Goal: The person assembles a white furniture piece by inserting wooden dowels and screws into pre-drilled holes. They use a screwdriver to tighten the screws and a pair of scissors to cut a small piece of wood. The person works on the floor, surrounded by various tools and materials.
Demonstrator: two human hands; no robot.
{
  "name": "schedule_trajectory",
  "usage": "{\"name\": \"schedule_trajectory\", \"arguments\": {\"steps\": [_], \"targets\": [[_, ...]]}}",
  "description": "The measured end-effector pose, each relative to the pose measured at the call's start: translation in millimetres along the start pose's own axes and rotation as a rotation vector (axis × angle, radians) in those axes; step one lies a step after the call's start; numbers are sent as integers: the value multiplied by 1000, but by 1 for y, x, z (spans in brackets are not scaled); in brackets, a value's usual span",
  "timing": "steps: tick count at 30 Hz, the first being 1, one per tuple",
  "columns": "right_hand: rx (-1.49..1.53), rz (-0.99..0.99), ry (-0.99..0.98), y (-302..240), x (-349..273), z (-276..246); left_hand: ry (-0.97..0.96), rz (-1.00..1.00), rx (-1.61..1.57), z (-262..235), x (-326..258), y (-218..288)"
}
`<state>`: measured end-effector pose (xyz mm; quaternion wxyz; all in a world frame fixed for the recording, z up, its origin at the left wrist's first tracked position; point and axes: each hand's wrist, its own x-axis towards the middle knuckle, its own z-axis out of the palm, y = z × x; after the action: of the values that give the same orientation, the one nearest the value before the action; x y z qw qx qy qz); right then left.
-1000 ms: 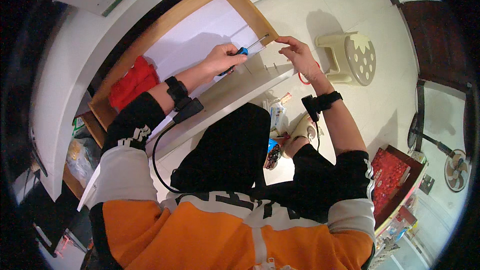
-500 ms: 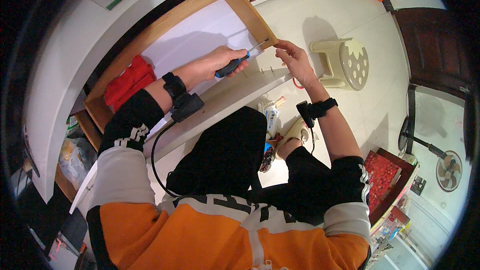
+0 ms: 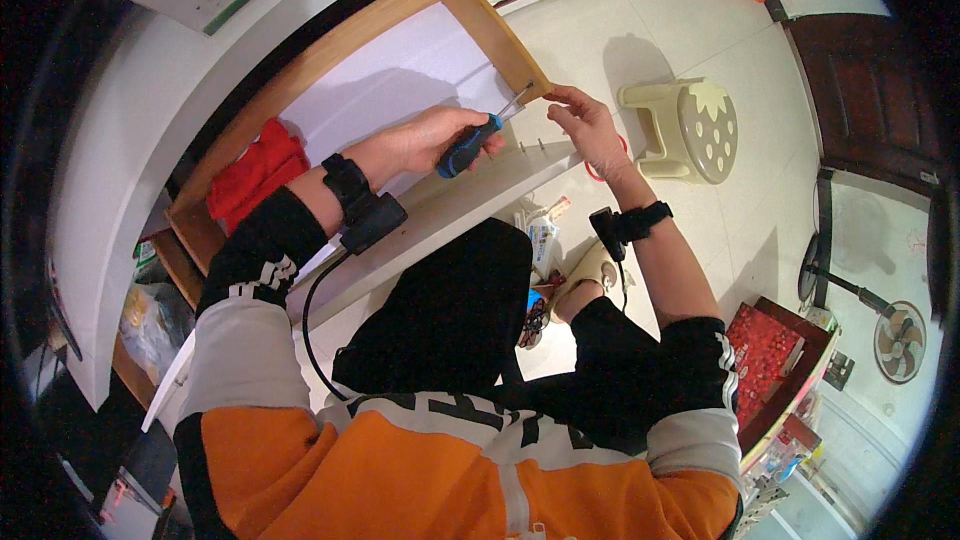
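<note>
My left hand (image 3: pixel 440 140) is closed around the black-and-blue handle of a screwdriver (image 3: pixel 469 146). Its metal shaft slants up to the inner face of the drawer's end panel, close to the corner; whether the tip sits in a screw is too small to tell. The wooden drawer (image 3: pixel 497 30) has a white bottom and a pale front board (image 3: pixel 440 202), from which thin metal pins stick up. At that corner, my right hand (image 3: pixel 595 135) bends its fingers against the panel's outer edge, thumb just below. Part of its grip is hidden.
Red cloth (image 3: pixel 258 172) lies in the drawer's left end. A strawberry-patterned stool (image 3: pixel 705 130) stands right of my right hand. On the floor by my foot are small packets (image 3: pixel 543 235). A red-lined box (image 3: pixel 765 360) and a fan (image 3: pixel 898 342) are at the right.
The screwdriver has tilted more steeply, its handle shifting slightly down and right while its tip stays near the corner. The drawer has moved slightly left. My right hand keeps its place at the corner.
</note>
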<state>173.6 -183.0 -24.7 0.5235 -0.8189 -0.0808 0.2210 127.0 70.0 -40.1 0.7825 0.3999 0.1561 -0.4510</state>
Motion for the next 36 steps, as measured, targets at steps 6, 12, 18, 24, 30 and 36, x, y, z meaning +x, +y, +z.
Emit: {"name": "schedule_trajectory", "arguments": {"steps": [6, 12, 18, 24, 30, 36], "targets": [[-38, -15, 37, 2, 0, 3, 227, 134, 581, 1, 7, -5], [-43, 25, 33, -3, 1, 2, 442, 507, 1180, -6, 9, -5], [-52, 0, 40, -3, 2, 3, 11, -20, -59, -15, 1, 6], [-41, -7, 43, 0, 3, 4, -26, 16, 59, 0, -3, -1], [-58, 20, 57, 0, 3, 5, 403, 474, 1251, -8, -5, 4], [-84, 43, 51, 3, 6, 5, 428, 462, 1032, -9, 1, -10]]}}
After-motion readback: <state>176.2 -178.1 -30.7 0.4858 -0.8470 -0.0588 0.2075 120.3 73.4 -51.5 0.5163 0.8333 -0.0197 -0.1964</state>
